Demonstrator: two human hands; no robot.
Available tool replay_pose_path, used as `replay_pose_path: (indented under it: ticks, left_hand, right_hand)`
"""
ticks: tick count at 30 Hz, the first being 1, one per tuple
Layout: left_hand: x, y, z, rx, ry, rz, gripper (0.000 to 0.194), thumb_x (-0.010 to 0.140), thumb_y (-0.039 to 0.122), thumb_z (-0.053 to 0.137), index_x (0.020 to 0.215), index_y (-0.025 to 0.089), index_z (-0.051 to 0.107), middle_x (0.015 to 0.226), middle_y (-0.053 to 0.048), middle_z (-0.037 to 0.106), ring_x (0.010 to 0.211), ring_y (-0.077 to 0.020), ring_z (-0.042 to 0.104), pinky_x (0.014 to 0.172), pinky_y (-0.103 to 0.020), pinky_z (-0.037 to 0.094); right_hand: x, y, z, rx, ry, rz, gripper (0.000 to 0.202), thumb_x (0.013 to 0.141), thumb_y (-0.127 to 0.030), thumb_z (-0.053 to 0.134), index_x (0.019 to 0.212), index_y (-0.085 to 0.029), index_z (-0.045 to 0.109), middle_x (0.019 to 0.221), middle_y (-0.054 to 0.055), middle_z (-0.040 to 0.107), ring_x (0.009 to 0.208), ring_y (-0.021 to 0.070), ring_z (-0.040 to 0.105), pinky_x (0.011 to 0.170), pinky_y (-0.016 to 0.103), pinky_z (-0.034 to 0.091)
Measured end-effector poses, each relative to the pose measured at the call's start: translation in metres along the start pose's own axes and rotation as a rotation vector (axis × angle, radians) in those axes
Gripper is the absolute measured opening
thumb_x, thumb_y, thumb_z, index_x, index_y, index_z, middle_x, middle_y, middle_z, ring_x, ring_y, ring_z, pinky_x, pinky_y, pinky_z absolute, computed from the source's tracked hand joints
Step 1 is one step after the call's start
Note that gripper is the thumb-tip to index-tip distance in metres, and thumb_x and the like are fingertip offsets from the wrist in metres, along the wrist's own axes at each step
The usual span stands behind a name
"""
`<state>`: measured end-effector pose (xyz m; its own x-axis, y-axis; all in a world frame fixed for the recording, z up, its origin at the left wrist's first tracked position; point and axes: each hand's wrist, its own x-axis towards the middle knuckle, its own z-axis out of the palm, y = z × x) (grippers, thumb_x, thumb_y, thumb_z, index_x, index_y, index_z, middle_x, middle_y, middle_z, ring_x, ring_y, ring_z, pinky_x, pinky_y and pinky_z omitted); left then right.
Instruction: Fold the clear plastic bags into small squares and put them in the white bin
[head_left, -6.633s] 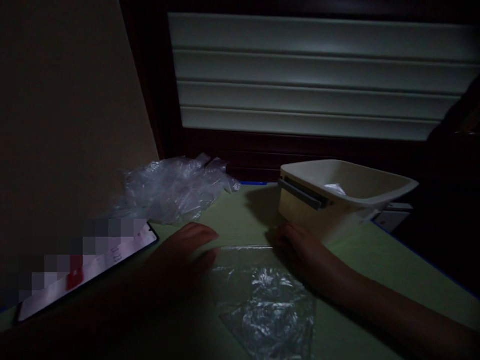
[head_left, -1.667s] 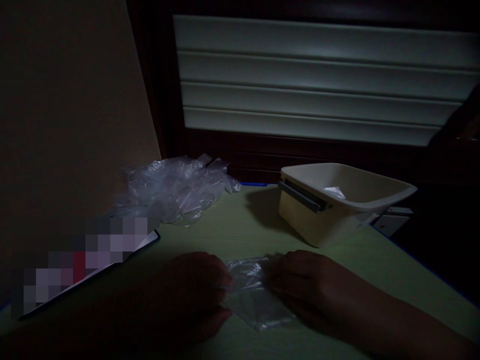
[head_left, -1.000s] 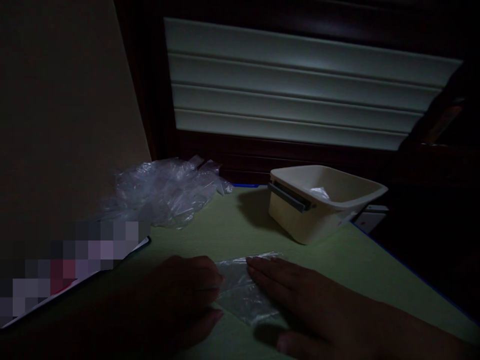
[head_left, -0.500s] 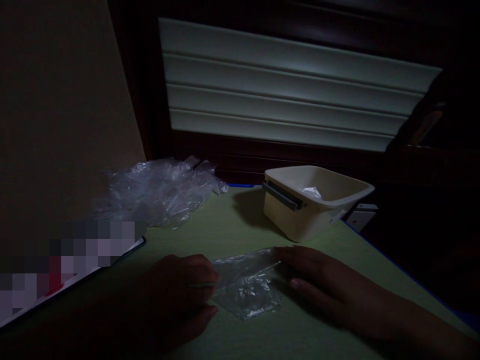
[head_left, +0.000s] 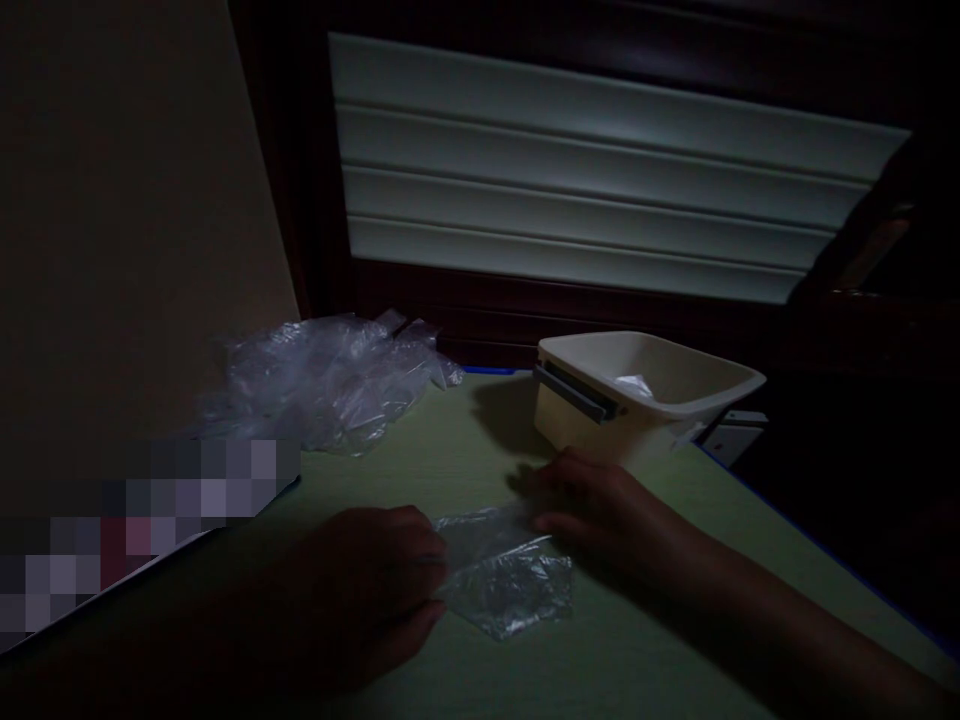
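Note:
On the light green tabletop lies a clear plastic bag (head_left: 510,595), flat and crinkled, its near part folded or doubled. My left hand (head_left: 382,590) is closed at the bag's left edge, fingers curled over it; the hand is in deep shadow. Over the bag's far right corner is my right hand (head_left: 592,500), fingers slightly bent and apart from the thumb, with nothing visible held in them. Its fingertips are dark and somewhat blurred, so whether they touch the bag is unclear.
A heap of clear plastic bags (head_left: 337,385) lies at the back left. The cream plastic bin (head_left: 585,425), with a grey handle and some clear plastic inside, stands back right near the blue table edge (head_left: 780,525). A pixelated flat item (head_left: 195,525) lies at left.
My right hand has lifted off the bag's right edge and moved slightly away from me, toward the bin. My left hand stays at the bag's left edge. The view has shifted a little.

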<state>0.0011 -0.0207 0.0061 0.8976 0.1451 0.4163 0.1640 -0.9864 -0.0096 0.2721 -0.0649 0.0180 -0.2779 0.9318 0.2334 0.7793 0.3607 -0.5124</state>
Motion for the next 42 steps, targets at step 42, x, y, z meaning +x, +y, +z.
replay_pose_path:
  ticks: [42]
  left_hand:
    - [0.0,0.005,0.005,-0.099,0.041,0.045,0.02,0.085,0.014,0.054,0.105,0.018,0.051,0.115,-0.009,0.056,0.108,-0.0231,0.051,0.093,-0.036,0.042]
  right_hand:
    - [0.001,0.001,0.023,0.087,0.036,0.063,0.006,0.081,-0.017,0.061,0.086,-0.016,0.063,0.088,0.007,0.057,0.079,0.0182,0.057,0.07,0.032,0.047]
